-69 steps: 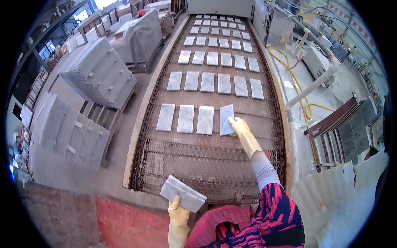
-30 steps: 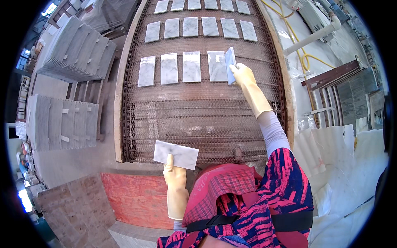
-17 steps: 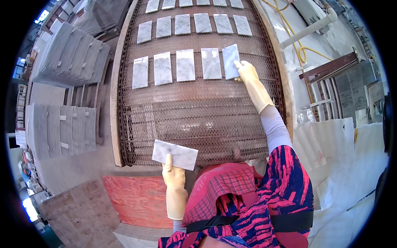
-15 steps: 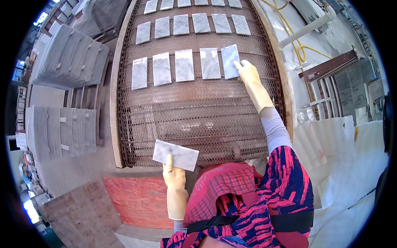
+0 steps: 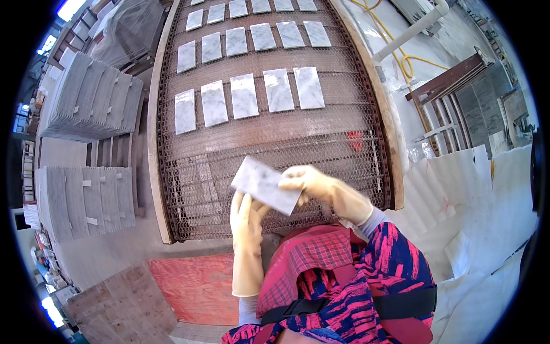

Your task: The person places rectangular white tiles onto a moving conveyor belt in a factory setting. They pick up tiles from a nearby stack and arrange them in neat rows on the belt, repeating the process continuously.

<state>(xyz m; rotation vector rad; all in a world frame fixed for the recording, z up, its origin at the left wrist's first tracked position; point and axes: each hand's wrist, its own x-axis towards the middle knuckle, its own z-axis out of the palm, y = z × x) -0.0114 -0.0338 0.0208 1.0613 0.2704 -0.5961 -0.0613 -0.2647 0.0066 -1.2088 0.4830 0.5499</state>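
Both gloved hands, left hand [image 5: 247, 213] and right hand [image 5: 309, 182], clamp a small stack of marble tiles [image 5: 264, 184] above the near end of the mesh conveyor [image 5: 275, 143]; a loosened grip could drop and chip them.

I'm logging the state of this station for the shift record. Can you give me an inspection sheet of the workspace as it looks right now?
Surface: a wire mesh conveyor belt with rusty brown links, bare near the person.
Job's things: a stack of grey-white marble tiles held over the belt's near end; rows of the same tiles laid flat farther up the belt.
Clutter: a small red object on the belt's right side, too small to identify.
Grippers: left hand, gloved, supports the stack from below; right hand, gloved, grips its right end.
Cables: a yellow hose on the floor to the right.
Surroundings: stacked grey slabs on the left; white sheeting on the right.
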